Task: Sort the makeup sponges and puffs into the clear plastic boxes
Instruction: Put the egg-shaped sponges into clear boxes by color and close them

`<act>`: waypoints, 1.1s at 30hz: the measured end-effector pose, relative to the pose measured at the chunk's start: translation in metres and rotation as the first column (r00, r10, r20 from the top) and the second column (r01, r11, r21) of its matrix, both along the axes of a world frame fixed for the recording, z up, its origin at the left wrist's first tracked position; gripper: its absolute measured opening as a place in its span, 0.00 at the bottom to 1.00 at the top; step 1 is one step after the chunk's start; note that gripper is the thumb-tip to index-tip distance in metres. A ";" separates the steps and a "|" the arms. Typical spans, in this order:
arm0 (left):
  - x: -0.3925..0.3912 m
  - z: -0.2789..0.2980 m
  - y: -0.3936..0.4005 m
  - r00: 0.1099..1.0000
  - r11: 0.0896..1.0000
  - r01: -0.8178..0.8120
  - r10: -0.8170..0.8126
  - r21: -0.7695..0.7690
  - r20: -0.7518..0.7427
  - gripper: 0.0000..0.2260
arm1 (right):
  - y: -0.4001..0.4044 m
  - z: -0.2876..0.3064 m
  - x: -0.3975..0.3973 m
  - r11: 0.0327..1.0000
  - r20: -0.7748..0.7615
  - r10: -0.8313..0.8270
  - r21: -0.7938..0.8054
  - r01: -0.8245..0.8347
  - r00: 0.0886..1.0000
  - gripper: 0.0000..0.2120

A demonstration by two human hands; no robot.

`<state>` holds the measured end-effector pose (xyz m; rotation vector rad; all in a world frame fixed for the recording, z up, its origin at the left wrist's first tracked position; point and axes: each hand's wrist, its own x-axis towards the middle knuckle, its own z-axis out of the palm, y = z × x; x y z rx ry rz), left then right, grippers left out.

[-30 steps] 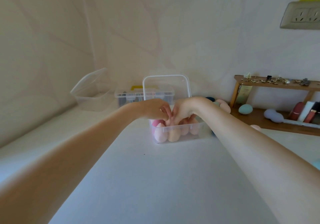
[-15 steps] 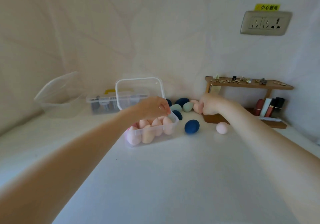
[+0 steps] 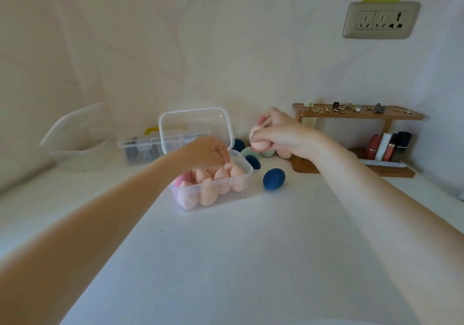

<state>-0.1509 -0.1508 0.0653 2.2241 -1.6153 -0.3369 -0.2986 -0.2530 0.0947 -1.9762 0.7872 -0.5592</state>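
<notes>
A clear plastic box (image 3: 242,172) with its lid (image 3: 195,126) standing open holds several peach and pink egg-shaped sponges (image 3: 213,186). My left hand (image 3: 208,152) hovers over the box's back part, fingers curled down onto the sponges; whether it grips one I cannot tell. My right hand (image 3: 283,133) is raised to the right of the lid and pinches a pale pink sponge (image 3: 257,138). Loose on the table lie a dark blue sponge (image 3: 274,179), another dark blue one (image 3: 253,162) and green ones (image 3: 266,152) behind the box.
An empty clear box with open lid (image 3: 75,148) stands at the far left. A compartment case with a yellow handle (image 3: 143,146) sits behind the sponge box. A wooden shelf (image 3: 359,116) with small items and lipsticks (image 3: 386,146) is at the right. A wall socket (image 3: 380,19) hangs above.
My right hand left the box, reached to the loose sponges by the shelf and lifted a pale pink sponge. My left hand stayed over the box.
</notes>
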 end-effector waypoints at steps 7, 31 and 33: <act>0.012 -0.008 0.013 0.999 0.989 0.023 -0.026 0.143 0.022 0.05 | 0.013 -0.022 0.031 0.924 -0.178 0.352 0.220 -0.311 0.919 0.13; 0.035 -0.020 0.024 0.992 0.982 0.111 -0.102 0.155 -0.069 0.07 | 0.023 -0.025 0.086 0.833 -0.855 0.165 -0.146 -0.534 0.491 0.11; 0.035 -0.021 0.023 0.994 0.981 0.102 -0.094 0.167 -0.055 0.10 | 0.025 -0.031 0.088 0.814 -0.865 0.139 -0.178 -0.554 0.481 0.12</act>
